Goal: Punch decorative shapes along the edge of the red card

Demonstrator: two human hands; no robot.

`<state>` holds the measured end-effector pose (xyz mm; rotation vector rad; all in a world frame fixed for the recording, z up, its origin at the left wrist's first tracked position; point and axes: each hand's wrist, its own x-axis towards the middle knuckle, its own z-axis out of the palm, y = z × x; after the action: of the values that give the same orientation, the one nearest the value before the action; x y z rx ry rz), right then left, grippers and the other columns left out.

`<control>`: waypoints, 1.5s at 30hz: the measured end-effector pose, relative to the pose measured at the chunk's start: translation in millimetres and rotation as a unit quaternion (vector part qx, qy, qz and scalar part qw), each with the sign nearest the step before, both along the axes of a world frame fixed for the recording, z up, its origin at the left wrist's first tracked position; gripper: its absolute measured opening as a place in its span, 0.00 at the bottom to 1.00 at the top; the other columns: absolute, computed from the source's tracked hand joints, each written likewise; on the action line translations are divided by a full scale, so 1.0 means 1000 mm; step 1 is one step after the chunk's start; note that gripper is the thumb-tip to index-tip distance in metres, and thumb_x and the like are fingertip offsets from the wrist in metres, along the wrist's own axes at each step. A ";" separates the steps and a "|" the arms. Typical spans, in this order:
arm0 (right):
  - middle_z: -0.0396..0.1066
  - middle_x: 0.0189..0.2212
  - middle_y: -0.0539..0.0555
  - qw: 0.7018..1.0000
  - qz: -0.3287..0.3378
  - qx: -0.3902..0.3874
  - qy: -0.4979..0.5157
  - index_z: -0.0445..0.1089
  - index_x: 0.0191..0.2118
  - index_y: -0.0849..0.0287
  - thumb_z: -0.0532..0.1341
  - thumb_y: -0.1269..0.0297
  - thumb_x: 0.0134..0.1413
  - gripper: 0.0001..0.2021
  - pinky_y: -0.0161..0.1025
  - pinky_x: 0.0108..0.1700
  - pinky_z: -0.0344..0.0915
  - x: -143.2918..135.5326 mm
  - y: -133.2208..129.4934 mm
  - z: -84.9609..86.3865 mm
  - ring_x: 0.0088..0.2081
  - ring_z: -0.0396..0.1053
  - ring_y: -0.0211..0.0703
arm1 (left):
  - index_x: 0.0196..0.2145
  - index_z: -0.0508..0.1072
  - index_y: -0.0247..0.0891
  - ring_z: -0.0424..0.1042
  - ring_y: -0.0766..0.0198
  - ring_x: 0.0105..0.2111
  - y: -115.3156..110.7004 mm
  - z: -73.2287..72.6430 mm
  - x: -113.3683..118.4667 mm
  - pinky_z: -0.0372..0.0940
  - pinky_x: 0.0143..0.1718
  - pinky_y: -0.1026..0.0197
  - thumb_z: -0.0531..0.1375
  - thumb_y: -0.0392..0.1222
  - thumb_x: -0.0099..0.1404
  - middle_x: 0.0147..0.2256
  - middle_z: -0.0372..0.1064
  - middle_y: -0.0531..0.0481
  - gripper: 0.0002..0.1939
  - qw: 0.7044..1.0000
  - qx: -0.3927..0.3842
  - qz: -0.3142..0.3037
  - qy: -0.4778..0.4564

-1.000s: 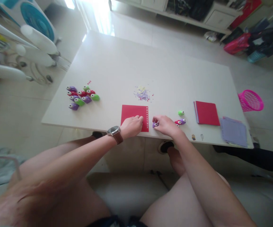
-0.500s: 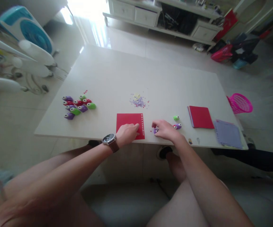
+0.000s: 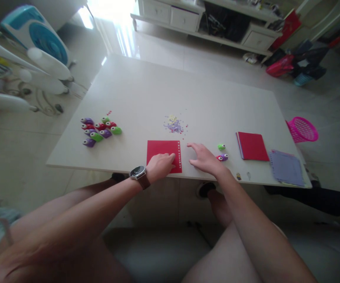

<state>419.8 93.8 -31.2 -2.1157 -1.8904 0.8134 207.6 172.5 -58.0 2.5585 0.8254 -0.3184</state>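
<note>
On the white table, a red square sheet (image 3: 158, 149) with a row of small holes along its right edge lies under my left hand (image 3: 160, 165). The fingers of my left hand rest stretched out on the sheet. To the right of the sheet, my right hand (image 3: 203, 159) is open, thumb and forefinger apart with nothing visible between them. Just beyond it stand a small green punch (image 3: 221, 147) with an eye on it and a purple punch (image 3: 224, 157) beside a red one (image 3: 218, 158).
Several coloured punches (image 3: 96, 136) are grouped at the left. Confetti (image 3: 174, 125) lies mid-table. A red paper stack (image 3: 254, 146), purple sheets (image 3: 287, 167) and two small flat pieces lie at the right. A pink basket (image 3: 304, 129) stands past the right edge.
My right hand has opened its fingers; the purple punch seen at its fingertips before is out of sight now. My left hand stays on the red sheet. The view has shifted slightly.
</note>
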 end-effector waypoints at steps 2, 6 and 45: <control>0.72 0.63 0.65 0.999 -0.014 0.029 -0.001 0.68 0.65 0.61 0.65 0.73 0.56 0.30 0.48 0.68 0.62 0.000 0.001 0.001 0.65 0.68 0.55 | 0.49 0.72 0.40 0.81 0.49 0.45 0.000 0.002 0.000 0.69 0.41 0.55 0.57 0.45 0.75 0.47 0.80 0.40 0.10 1.000 0.001 -0.001 0.002; 0.75 0.59 0.64 1.000 -0.009 -0.007 -0.015 0.71 0.60 0.60 0.66 0.71 0.57 0.24 0.47 0.66 0.63 0.003 0.000 0.004 0.62 0.70 0.55 | 0.49 0.72 0.39 0.81 0.49 0.46 -0.001 0.002 0.000 0.69 0.41 0.55 0.57 0.45 0.76 0.47 0.80 0.40 0.10 1.000 0.000 -0.001 0.003; 0.73 0.46 0.58 0.978 0.201 0.054 0.034 0.72 0.46 0.58 0.57 0.77 0.65 0.10 0.41 0.46 0.68 -0.115 -0.025 0.003 0.45 0.74 0.47 | 0.42 0.81 0.35 0.78 0.53 0.43 0.123 0.029 -0.103 0.71 0.47 0.55 0.66 0.30 0.57 0.40 0.81 0.42 0.14 0.977 0.049 0.209 -0.013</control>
<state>304.4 68.3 -28.1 -1.6427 -2.3038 0.8204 104.7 295.8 -28.6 2.3880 1.3632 -0.1139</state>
